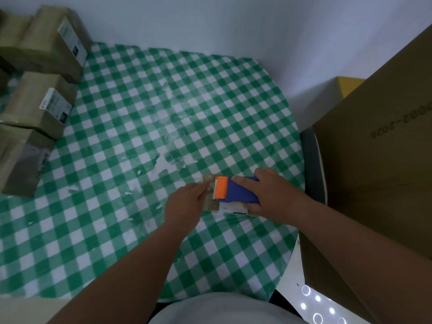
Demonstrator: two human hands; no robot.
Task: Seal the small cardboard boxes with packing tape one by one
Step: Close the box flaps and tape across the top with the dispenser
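Now, from the head camera, my right hand (pixel 273 192) wraps over the blue body of the dispenser (pixel 236 190), thumb on the near side and fingers curled along the top, because I need its weight pressing the orange roller down on the box (pixel 230 208). That box lies flat near the table's right edge, mostly hidden under the dispenser; only a strip of brown card and a white label peek out at the near side. My left hand (pixel 187 204) reaches in from the left, its fingers bent, pinching the tape (pixel 208 181) just past the roller. I judge that I hold it there so the strip stays taut and stuck while the dispenser draws away, though whether the tape is already pressed onto the box I cannot tell.

Around me, the checked cloth (pixel 140 125) covers the table, scuffed pale in the middle. Well apart on the left edge sits a stack (pixel 42 90) of small boxes, glossy and labelled, which look already taped. Just beside my right arm a big carton (pixel 374 160) looms, and it crowds my elbow; pulling the dispenser to the right would likely bump it. A yellow thing (pixel 348 86) shows behind the carton.
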